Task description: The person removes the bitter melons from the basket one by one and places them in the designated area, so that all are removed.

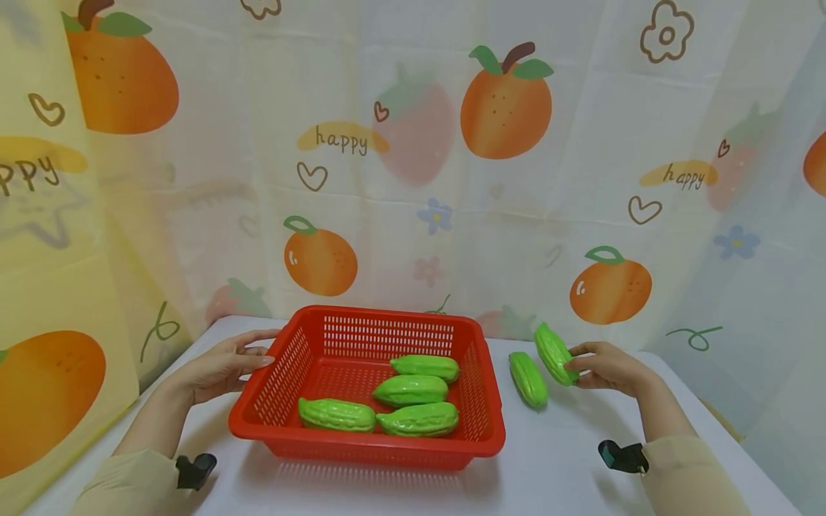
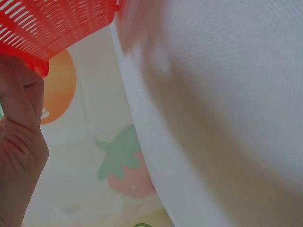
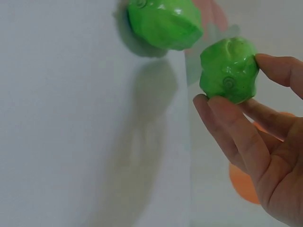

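My left hand (image 1: 222,367) grips the left rim of a red plastic basket (image 1: 368,446), its fingertips at the edge. The left wrist view shows the basket's slotted wall (image 2: 61,23) above the fingers. Several green bitter melons (image 1: 416,419) lie inside, toward the basket's front and right. To the right of the basket, my right hand (image 1: 609,369) pinches another bitter melon (image 1: 552,352) between thumb and fingers. It is raised above the white table, and its blunt end (image 3: 229,71) faces the right wrist camera. One more bitter melon (image 1: 528,380) lies on the table between basket and right hand.
The white table (image 1: 555,466) carries the basket and the loose bitter melon. Behind it hangs a pale curtain (image 1: 400,236) printed with oranges and strawberries, with more cloth along the left and right sides. Each wrist wears a small black device (image 1: 196,471).
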Motion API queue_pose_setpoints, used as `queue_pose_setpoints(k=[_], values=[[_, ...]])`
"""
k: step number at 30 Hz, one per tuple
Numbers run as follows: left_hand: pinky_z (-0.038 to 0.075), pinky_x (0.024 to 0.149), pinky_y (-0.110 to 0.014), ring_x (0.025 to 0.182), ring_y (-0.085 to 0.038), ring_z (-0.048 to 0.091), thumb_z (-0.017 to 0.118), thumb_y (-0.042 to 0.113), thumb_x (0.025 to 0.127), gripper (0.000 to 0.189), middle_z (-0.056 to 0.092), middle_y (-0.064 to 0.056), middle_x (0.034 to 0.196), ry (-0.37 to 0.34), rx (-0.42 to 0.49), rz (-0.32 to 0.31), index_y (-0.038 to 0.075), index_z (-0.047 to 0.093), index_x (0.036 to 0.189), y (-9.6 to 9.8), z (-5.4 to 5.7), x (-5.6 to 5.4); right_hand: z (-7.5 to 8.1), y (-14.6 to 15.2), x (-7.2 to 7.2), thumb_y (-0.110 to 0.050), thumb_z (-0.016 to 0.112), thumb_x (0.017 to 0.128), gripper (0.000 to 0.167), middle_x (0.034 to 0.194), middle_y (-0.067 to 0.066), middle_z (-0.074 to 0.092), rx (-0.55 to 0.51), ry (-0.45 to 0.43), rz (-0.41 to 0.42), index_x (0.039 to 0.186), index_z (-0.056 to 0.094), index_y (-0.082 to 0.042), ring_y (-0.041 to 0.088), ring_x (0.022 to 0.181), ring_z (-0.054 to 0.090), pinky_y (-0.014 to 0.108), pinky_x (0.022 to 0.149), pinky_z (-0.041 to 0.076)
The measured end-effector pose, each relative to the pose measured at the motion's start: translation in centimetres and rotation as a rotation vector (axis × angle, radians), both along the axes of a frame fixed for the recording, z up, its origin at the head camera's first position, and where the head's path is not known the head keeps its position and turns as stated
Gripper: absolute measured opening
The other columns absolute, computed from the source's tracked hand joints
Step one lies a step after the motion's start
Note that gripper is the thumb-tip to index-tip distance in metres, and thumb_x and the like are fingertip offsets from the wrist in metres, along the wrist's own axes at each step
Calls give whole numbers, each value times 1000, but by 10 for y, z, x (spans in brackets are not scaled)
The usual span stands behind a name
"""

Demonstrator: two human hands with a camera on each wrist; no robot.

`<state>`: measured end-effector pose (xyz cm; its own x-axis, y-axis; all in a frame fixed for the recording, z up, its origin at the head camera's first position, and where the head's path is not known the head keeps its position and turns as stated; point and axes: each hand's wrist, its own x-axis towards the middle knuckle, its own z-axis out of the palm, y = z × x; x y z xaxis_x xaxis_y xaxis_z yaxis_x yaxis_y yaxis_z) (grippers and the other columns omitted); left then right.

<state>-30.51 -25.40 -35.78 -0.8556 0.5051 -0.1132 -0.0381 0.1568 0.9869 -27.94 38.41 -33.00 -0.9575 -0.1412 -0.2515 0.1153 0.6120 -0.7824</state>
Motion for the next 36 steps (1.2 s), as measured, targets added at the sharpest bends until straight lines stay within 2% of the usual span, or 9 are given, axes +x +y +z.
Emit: queue_pose_setpoints(k=[8, 19, 27, 36], values=[[62, 84, -38, 95, -14, 71, 53, 13, 100, 61, 68, 3, 113, -6, 42, -26, 9, 22, 153, 0, -1, -1, -12, 7, 2, -21, 61, 96, 64, 113, 12, 60, 1, -22, -23, 139, 36, 18, 11, 86, 63, 23, 80, 60], [62, 85, -39, 96, -13, 71, 53, 15, 100, 62, 68, 4, 113, -3, 35, -18, 9, 22, 153, 1, -1, 0, -23, 14, 6, -19, 57, 96, 63, 117, 17, 57, -28, -53, -17, 138, 33, 22, 12, 89, 61, 23, 80, 59], [62, 85, -38, 96, -13, 71, 53, 15, 100, 59, 68, 4, 113, -3, 33, -17, 10, 25, 152, 1, -1, 0, -28, 15, 5, -23, 58, 97, 67, 124, 25, 54, 6, -69, -37, 139, 32, 22, 13, 91, 60, 25, 82, 59], [61, 85, -39, 96, -13, 70, 53, 16, 100, 62, 68, 4, 113, -1, 25, -17, 8, 22, 153, 1, -1, 0, -33, 15, 8, -20, 57, 97, 66, 117, 17, 57, -22, -66, -60, 139, 31, 23, 11, 88, 59, 22, 78, 59]])
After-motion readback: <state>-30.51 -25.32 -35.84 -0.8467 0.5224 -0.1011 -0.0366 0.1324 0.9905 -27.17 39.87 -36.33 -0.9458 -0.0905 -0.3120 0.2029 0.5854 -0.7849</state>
